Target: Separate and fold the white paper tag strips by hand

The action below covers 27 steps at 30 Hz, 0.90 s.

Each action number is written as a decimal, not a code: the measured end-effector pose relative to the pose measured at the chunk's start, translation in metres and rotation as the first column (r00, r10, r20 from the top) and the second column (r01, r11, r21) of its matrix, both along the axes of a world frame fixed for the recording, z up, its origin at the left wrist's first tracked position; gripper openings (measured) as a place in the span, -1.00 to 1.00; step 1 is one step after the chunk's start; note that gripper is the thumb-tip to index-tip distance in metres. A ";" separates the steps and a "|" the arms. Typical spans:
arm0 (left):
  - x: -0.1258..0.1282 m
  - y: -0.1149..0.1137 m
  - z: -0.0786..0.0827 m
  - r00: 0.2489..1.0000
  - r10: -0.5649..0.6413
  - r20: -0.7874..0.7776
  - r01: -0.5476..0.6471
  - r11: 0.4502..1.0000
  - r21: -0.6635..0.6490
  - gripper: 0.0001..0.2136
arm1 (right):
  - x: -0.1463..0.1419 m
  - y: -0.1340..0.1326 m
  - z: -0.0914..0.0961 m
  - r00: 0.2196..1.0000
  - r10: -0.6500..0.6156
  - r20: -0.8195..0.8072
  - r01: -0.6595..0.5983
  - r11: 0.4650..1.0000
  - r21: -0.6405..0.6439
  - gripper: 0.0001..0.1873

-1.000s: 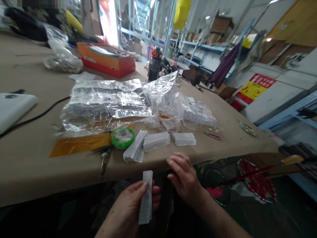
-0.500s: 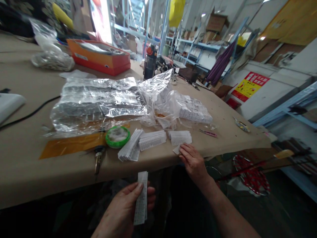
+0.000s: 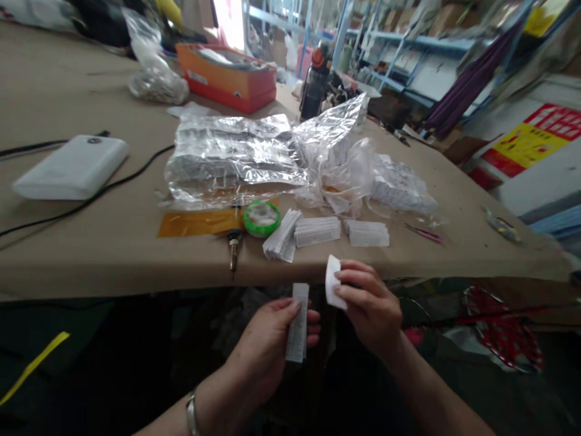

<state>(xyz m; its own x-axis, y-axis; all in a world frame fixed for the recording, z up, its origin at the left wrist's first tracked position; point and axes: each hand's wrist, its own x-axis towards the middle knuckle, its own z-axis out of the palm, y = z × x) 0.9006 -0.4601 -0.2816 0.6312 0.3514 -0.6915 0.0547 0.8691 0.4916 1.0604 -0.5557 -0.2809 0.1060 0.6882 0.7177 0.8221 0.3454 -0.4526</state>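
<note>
My left hand [image 3: 272, 339] grips a narrow stack of white printed paper tags [image 3: 298, 321], held upright below the table edge. My right hand [image 3: 370, 306] pinches a single small white tag [image 3: 331, 281] just right of that stack, close to the table's front edge. On the brown table [image 3: 113, 254] right above my hands lie three small piles of the same white tags [image 3: 318, 231], next to a green round lid [image 3: 261, 218]. Behind them sit crinkled clear plastic bags [image 3: 236, 157] with more tags inside.
A white box [image 3: 72, 166] with a black cable lies at the left. An orange box [image 3: 227, 75], a black bottle [image 3: 313, 82] and another plastic bag [image 3: 157, 82] stand at the back. A screwdriver-like tool [image 3: 233, 245] and pink tweezers [image 3: 424, 233] lie near the front edge.
My right hand picked one white tag off the table edge and drew it back toward the stack in my left hand. The camera view shifted left and downward.
</note>
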 end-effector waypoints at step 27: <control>-0.025 0.000 -0.003 0.968 0.166 0.185 -0.163 0.986 -0.031 -0.87 | -0.057 0.011 -0.013 0.952 0.306 -0.013 -0.303 0.933 -0.192 -0.83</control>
